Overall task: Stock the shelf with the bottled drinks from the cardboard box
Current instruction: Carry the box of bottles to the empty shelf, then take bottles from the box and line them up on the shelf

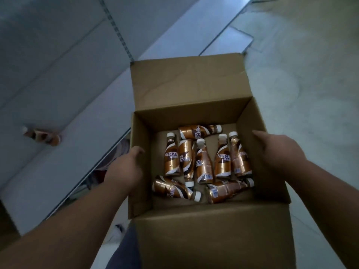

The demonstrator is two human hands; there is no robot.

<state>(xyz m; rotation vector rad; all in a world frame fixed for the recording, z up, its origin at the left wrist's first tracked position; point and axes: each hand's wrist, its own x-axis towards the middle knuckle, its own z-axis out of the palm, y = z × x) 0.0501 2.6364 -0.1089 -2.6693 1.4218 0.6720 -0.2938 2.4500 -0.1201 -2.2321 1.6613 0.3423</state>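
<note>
An open cardboard box stands on the floor below me, its flaps folded out. Several brown-and-gold coffee bottles with white caps lie loose on its bottom. My left hand hovers at the box's left wall, fingers apart, holding nothing. My right hand is over the right wall, also empty with fingers extended. One bottle of the same kind lies on the white shelf to the left.
White metal shelf boards run diagonally along the left side, with a perforated upright behind them. Pale concrete floor lies to the right. My dark trouser leg shows at the bottom edge.
</note>
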